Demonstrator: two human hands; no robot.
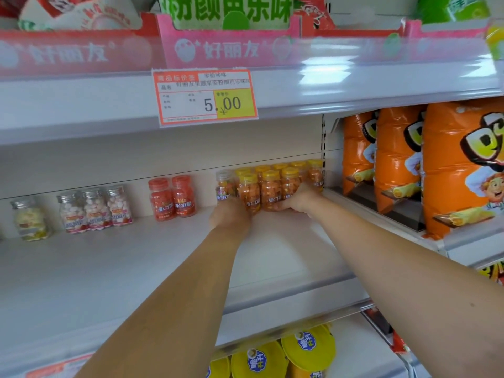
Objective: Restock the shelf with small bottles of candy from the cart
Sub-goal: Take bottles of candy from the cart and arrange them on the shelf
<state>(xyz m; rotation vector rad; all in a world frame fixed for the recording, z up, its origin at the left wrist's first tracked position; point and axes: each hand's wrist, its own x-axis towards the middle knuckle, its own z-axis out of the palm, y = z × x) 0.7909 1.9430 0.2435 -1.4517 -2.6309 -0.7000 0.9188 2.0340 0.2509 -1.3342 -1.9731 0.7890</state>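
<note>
Both arms reach deep onto the white shelf (136, 268). A cluster of several small yellow-capped bottles of orange candy (271, 186) stands at the back right corner. My left hand (230, 214) is against the cluster's front left, its fingers around a bottle there; a silver-capped bottle (224, 184) stands just behind it. My right hand (298, 199) cups the front right bottles of the cluster. Two red-capped bottles (171, 199) stand to the left, apart from the hands. The cart is out of view.
Three silver-capped bottles of white and pink candy (95, 211) and a single pale-yellow one (30, 219) stand further left. Orange snack bags (436, 165) fill the bay to the right. A price tag (204, 96) hangs on the shelf above. Yellow packs (286, 356) sit below.
</note>
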